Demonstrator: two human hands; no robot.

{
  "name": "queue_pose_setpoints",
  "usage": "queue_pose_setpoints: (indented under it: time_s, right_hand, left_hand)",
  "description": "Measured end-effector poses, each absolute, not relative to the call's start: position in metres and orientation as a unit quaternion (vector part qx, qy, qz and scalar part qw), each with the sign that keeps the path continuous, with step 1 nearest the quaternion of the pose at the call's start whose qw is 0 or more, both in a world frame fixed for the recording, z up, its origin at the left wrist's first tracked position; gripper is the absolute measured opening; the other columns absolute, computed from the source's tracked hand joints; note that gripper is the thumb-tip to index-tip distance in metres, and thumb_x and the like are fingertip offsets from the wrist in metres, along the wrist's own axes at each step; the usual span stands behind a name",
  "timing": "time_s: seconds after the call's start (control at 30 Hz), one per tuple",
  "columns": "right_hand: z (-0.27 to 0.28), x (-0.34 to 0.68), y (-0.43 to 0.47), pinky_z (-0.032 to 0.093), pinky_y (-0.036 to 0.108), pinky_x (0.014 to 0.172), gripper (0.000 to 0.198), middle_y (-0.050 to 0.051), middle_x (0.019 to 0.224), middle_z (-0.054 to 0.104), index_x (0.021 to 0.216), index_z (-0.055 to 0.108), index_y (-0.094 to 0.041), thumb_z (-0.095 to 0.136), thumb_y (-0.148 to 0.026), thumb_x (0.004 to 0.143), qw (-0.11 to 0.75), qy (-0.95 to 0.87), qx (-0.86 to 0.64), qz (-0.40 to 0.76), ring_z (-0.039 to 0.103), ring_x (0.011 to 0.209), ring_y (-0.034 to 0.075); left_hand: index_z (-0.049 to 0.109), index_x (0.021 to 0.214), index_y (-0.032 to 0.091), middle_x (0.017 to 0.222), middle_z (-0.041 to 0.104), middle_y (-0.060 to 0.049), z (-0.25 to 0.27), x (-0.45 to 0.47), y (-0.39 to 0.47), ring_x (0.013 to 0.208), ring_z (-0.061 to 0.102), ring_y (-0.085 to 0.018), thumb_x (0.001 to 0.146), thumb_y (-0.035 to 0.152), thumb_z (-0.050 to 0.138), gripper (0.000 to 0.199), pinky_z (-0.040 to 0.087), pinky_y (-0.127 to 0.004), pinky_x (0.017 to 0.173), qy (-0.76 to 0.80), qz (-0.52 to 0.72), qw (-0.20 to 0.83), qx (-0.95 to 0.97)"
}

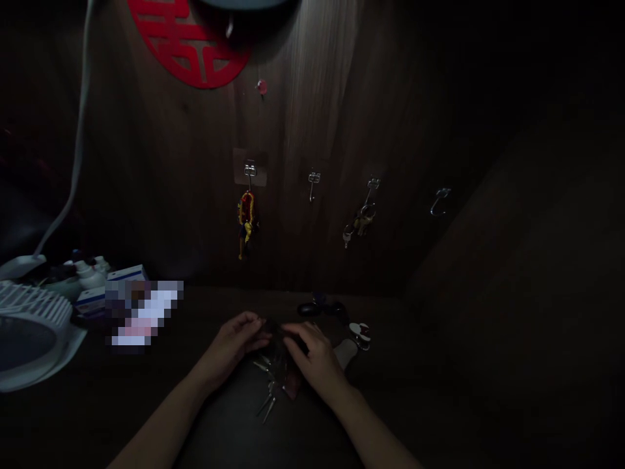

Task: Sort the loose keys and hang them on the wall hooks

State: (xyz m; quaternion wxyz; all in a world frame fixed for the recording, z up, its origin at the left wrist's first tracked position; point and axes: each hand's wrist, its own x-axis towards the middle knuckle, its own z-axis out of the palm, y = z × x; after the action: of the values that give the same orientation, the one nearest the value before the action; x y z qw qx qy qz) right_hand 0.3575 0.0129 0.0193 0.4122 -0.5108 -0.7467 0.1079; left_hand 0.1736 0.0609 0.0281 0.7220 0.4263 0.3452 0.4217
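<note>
From where I stand, the head view is dim, with both of the person's bare hands close together over a dark wooden tabletop [234, 430]. The left hand [238, 342] has its thumb and fingers pinched on the dark upper part of a bunch of silvery metal keys [270, 394], and the right hand [315, 355] is clamped on the same part from the other side, its thumb and forefinger bent inward. The bunch sits between the two hands, its long blades spread toward the person; I can't tell whether they touch the wood. A dull red flat tag [291, 384] shows beside the keys, below the right hand. Just beyond that hand lie a pale, flat, rounded piece [346, 352], a white oval trinket with dark and red marks [360, 332] and some glossy black rounded objects [318, 309]. On the brown wood-grain panel [288, 247] behind, four silvery metal hooks [312, 185] stand in a row; a yellow, red and dark braided cord [247, 212] hangs from the leftmost, and ringed metal keys [362, 223] from the third. A round red cut-out [202, 62] is above, and a white slatted appliance [34, 306] stands far left.
</note>
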Motion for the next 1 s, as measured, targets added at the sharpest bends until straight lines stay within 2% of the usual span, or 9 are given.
queue_pose_setpoints:
  time_s: [0.2, 0.43, 0.57, 0.67, 0.83, 1.0]
  right_hand:
    - [0.0144, 0.3562, 0.0152, 0.05, 0.03, 0.08, 0.023, 0.004, 0.095, 0.07, 0.103, 0.062, -0.023, 0.053, -0.016, 0.083, 0.467, -0.728, -0.487, 0.119, 0.064, 0.09, 0.017]
    - [0.0159, 0.3548, 0.0137, 0.051, 0.03, 0.08, 0.027, 0.004, 0.098, 0.07, 0.106, 0.063, -0.023, 0.053, -0.015, 0.083, 0.463, -0.737, -0.478, 0.123, 0.065, 0.091, 0.017]
    - [0.018, 0.3551, 0.0136, 0.051, 0.028, 0.073, 0.021, 0.004, 0.087, 0.07, 0.1, 0.065, -0.023, 0.05, -0.018, 0.086, 0.454, -0.741, -0.482, 0.112, 0.065, 0.083, 0.016]
    - [0.0186, 0.3558, 0.0138, 0.05, 0.026, 0.07, 0.02, 0.003, 0.082, 0.068, 0.099, 0.066, -0.023, 0.049, -0.019, 0.087, 0.446, -0.745, -0.485, 0.104, 0.063, 0.078, 0.015]
    - [0.0182, 0.3564, 0.0137, 0.049, 0.026, 0.069, 0.021, 0.002, 0.081, 0.067, 0.098, 0.066, -0.024, 0.048, -0.02, 0.088, 0.451, -0.743, -0.484, 0.103, 0.063, 0.077, 0.015]
    - [0.0184, 0.357, 0.0133, 0.049, 0.026, 0.069, 0.02, 0.003, 0.08, 0.067, 0.095, 0.066, -0.023, 0.048, -0.02, 0.088, 0.452, -0.739, -0.49, 0.1, 0.063, 0.077, 0.015]
  left_hand:
    - [0.057, 0.072, 0.018, 0.069, 0.058, 0.005, 0.0277, 0.1761, 0.0586, 0.066, 0.061, -0.011, 0.071, 0.034, 0.074, 0.023, 0.05, -0.025, 0.069, 0.327, 0.394, 0.744, 0.429]
    - [0.058, 0.078, 0.017, 0.071, 0.06, 0.003, 0.0222, 0.1769, 0.0593, 0.063, 0.062, -0.01, 0.075, 0.033, 0.071, 0.021, 0.05, -0.022, 0.061, 0.311, 0.367, 0.765, 0.427]
    - [0.061, 0.084, 0.018, 0.078, 0.064, 0.0, 0.0212, 0.1778, 0.0583, 0.071, 0.064, -0.013, 0.076, 0.032, 0.07, 0.018, 0.05, -0.026, 0.068, 0.289, 0.353, 0.783, 0.423]
    - [0.063, 0.095, 0.018, 0.085, 0.065, -0.003, 0.0214, 0.1784, 0.057, 0.077, 0.064, -0.016, 0.075, 0.033, 0.07, 0.026, 0.049, -0.03, 0.074, 0.294, 0.346, 0.782, 0.427]
    - [0.061, 0.108, 0.02, 0.084, 0.065, -0.002, 0.0209, 0.1772, 0.056, 0.078, 0.062, -0.016, 0.071, 0.026, 0.073, 0.04, 0.047, -0.028, 0.073, 0.313, 0.331, 0.732, 0.506]
    - [0.061, 0.115, 0.023, 0.093, 0.065, -0.002, 0.0232, 0.1749, 0.0568, 0.084, 0.06, -0.016, 0.073, 0.026, 0.068, 0.042, 0.047, -0.028, 0.075, 0.341, 0.322, 0.697, 0.543]
